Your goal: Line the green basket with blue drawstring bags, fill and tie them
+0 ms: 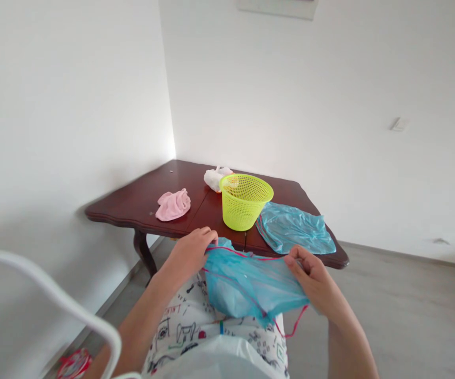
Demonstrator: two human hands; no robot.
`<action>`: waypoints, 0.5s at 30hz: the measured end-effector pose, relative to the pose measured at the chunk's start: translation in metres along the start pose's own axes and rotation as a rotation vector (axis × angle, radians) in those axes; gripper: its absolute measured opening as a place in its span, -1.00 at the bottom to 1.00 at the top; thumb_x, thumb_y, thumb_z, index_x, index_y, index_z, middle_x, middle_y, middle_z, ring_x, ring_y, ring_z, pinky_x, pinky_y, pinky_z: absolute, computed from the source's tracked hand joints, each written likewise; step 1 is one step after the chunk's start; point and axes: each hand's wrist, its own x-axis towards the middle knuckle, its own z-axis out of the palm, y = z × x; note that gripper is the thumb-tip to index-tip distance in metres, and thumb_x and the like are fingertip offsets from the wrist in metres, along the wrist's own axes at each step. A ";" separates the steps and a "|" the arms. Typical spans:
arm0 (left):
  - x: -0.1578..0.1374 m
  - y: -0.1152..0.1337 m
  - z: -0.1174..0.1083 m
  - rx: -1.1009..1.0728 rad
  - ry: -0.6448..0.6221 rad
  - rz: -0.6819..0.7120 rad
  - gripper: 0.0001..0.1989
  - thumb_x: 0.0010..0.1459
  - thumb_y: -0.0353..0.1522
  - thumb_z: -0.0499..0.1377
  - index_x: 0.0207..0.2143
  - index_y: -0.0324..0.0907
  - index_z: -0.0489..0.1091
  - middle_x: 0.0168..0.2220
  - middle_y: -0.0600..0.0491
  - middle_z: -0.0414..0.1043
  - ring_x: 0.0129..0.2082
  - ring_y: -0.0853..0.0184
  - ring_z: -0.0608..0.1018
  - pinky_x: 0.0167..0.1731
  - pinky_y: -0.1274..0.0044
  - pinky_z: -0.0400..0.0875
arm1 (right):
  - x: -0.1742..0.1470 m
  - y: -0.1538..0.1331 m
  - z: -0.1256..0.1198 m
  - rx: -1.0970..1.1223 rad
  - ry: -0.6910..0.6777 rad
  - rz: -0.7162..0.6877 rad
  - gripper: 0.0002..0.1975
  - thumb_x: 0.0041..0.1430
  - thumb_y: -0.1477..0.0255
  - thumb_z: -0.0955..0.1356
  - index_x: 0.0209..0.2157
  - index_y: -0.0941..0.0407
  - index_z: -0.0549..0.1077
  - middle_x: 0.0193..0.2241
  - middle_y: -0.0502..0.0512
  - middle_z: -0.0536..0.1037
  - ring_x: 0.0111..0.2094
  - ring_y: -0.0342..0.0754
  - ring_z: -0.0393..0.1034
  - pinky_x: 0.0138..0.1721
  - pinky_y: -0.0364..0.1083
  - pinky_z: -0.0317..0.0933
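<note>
A thin blue plastic bag [251, 284] with a red drawstring is stretched between my two hands, in front of the table's near edge. My left hand [198, 245] grips its upper left corner, fingers curled over the rim. At the upper right, my right hand [308, 271] pinches the same rim between thumb and fingers. A loop of the red drawstring [294, 327] dangles below the bag on the right. Just beyond the bag stands a yellow-green plastic basket [243, 210] with mesh walls. Beside it, a second blue plastic bag [300, 229] lies flat on the table.
The dark wooden table [132, 195] stands near the walls. On it lie a crumpled pink cloth [173, 204] and a white bundle [214, 179] behind the basket. A white curved tube [53, 284] crosses the lower left. A red package [74, 363] is on the floor.
</note>
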 end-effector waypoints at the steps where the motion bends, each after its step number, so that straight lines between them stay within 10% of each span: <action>1: -0.001 -0.008 -0.002 0.023 -0.005 -0.016 -0.69 0.15 -0.58 0.19 -0.15 -0.04 0.53 -0.07 -0.02 0.60 0.00 0.04 0.60 -0.08 0.35 0.28 | -0.001 0.006 -0.006 -0.017 -0.059 0.041 -0.32 0.41 -0.31 0.48 -0.28 0.02 0.35 -0.52 -0.17 0.13 -0.50 -0.17 -0.07 -0.52 -0.14 -0.23; 9: -0.029 -0.048 -0.038 -0.430 -0.172 -0.075 -0.62 0.09 -0.44 0.45 -0.03 0.03 0.74 -0.10 -0.02 0.74 -0.11 0.01 0.69 -0.09 0.40 0.51 | -0.012 0.011 -0.032 -0.155 -0.139 0.041 -0.31 0.37 -0.24 0.55 -0.38 0.06 0.33 -0.48 -0.12 0.18 -0.44 -0.16 -0.02 -0.46 -0.15 -0.17; 15: -0.056 0.025 -0.017 -0.669 0.067 0.224 -0.86 0.42 -0.26 0.47 -0.01 -0.01 0.72 -0.04 -0.10 0.75 -0.05 0.07 0.74 0.04 0.37 0.58 | -0.003 -0.018 0.019 0.257 0.069 -0.009 -0.35 0.41 -0.23 0.53 -0.30 0.03 0.34 -0.54 -0.23 0.03 -0.51 -0.21 -0.26 -0.51 -0.16 -0.28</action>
